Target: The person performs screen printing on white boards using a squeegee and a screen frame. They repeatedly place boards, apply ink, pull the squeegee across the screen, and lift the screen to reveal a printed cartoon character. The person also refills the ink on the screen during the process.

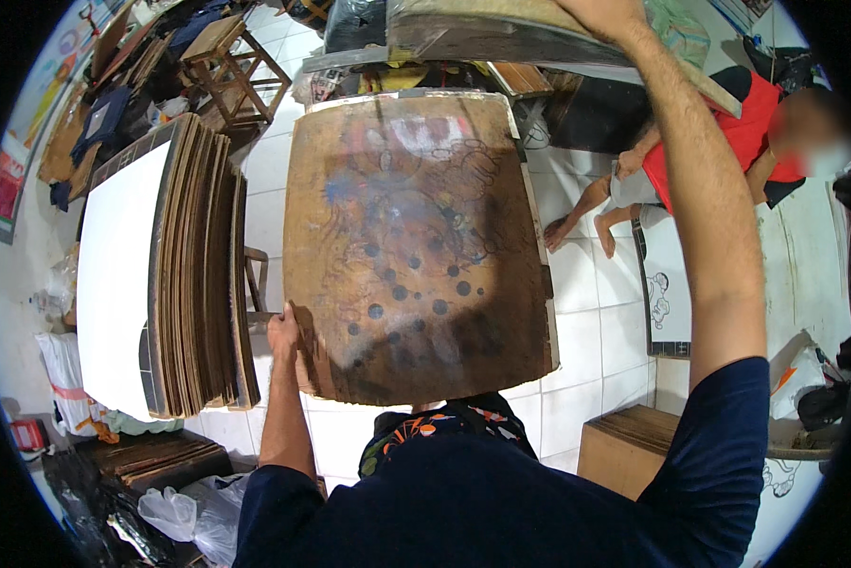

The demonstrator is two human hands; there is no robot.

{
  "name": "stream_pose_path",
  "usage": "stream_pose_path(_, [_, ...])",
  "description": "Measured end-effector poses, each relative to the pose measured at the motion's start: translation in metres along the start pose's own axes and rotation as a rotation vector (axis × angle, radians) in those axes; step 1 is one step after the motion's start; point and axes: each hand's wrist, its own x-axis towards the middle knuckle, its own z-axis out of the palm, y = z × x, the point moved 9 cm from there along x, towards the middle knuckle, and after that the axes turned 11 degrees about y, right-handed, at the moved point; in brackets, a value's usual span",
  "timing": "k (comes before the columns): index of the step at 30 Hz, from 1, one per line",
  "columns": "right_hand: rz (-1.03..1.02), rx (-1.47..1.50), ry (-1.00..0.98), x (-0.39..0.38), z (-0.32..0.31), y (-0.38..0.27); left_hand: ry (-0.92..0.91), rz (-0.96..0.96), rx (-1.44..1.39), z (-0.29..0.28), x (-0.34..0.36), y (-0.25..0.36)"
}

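Observation:
A large brown board, stained with paint, sketched lines and dark round spots, is upright or tilted in front of me. My left hand is closed on its lower left edge, with the thumb on the face and the other fingers mostly hidden. My right arm stretches far forward past the board. My right hand touches a thick slab wrapped in clear plastic at the far edge. The fingers of that hand are mostly cut off by the picture's rim.
On the left stands a thick stack of brown boards with a white face. A wooden stool is behind it. A person in a red top sits at the right near a white table. A cardboard-brown stack stands low right.

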Motion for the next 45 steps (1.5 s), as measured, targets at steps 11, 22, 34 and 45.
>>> stream_pose_path(11, [-0.082, -0.074, -0.149, 0.067, 0.045, 0.051, 0.164, -0.06, -0.349, -0.005, -0.036, 0.061])
stream_pose_path(22, [-0.03, 0.172, -0.152, 0.076, 0.032, 0.007, 0.067, 0.396, -0.366, -0.015, -0.056, 0.163])
stream_pose_path(34, [0.0, -0.05, -0.06, 0.104, 0.065, 0.082, 0.468, 0.394, 0.535, -0.364, 0.01, -0.117])
stream_pose_path(45, [0.013, -0.058, 0.054, 0.071, 0.042, 0.056, 0.004, 0.565, 0.78, -0.362, 0.04, -0.041])
